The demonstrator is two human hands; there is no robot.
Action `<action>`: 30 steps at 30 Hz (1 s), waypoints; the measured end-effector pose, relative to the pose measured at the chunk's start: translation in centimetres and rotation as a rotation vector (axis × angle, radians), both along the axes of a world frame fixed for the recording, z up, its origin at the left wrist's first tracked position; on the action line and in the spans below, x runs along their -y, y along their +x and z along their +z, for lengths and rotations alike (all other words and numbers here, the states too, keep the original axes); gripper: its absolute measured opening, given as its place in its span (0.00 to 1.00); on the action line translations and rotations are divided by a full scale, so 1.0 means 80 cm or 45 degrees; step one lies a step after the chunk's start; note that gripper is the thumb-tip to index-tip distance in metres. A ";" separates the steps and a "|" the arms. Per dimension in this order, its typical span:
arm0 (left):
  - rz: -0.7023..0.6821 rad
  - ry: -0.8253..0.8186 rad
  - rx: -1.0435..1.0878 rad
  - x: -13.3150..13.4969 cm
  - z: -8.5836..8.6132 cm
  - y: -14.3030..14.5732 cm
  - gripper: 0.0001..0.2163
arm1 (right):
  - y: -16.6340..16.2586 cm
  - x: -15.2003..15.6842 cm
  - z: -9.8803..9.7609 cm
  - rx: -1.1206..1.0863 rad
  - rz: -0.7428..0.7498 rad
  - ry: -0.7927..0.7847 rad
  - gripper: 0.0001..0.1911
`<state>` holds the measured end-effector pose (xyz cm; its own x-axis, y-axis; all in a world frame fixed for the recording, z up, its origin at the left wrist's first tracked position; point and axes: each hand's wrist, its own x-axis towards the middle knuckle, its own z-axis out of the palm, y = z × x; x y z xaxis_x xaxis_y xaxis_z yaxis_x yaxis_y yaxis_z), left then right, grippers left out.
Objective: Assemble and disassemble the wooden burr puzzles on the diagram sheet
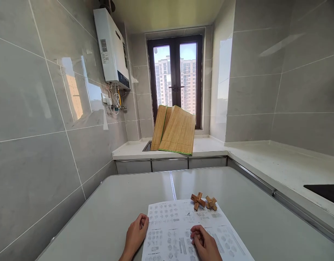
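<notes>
A printed sheet [172, 221] full of small diagrams lies on the grey table [115, 203] in front of me. My left hand [135, 233] rests at the sheet's left edge with its fingers curled loosely, touching the paper. My right hand [205, 244] lies on top of the sheet with the fingers curled in; nothing shows inside it. Two small wooden burr puzzles sit at the sheet's far edge: a darker one [198, 200] and a lighter one [211, 203] to its right. Both hands are well short of them.
A white countertop [265, 163] runs along the right wall and the far wall, with a black hob [325, 192] at the right. Folded bamboo mats [175, 130] lean against the window over a sink. A water heater [111, 49] hangs on the left wall.
</notes>
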<state>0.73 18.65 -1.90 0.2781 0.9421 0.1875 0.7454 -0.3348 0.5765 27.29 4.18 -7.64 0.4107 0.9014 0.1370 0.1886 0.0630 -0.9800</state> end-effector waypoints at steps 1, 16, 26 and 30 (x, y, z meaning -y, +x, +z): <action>0.010 0.012 0.019 0.006 -0.002 0.000 0.14 | 0.000 -0.001 -0.004 0.006 -0.011 0.009 0.16; -0.125 0.205 0.083 0.034 -0.009 -0.002 0.13 | -0.010 -0.008 -0.017 0.033 -0.184 0.058 0.18; -0.187 0.255 0.039 0.029 -0.025 -0.005 0.14 | -0.012 -0.009 -0.018 0.061 -0.215 -0.011 0.21; -0.189 0.277 0.053 0.035 -0.019 -0.003 0.13 | -0.010 -0.009 -0.020 0.063 -0.191 0.029 0.19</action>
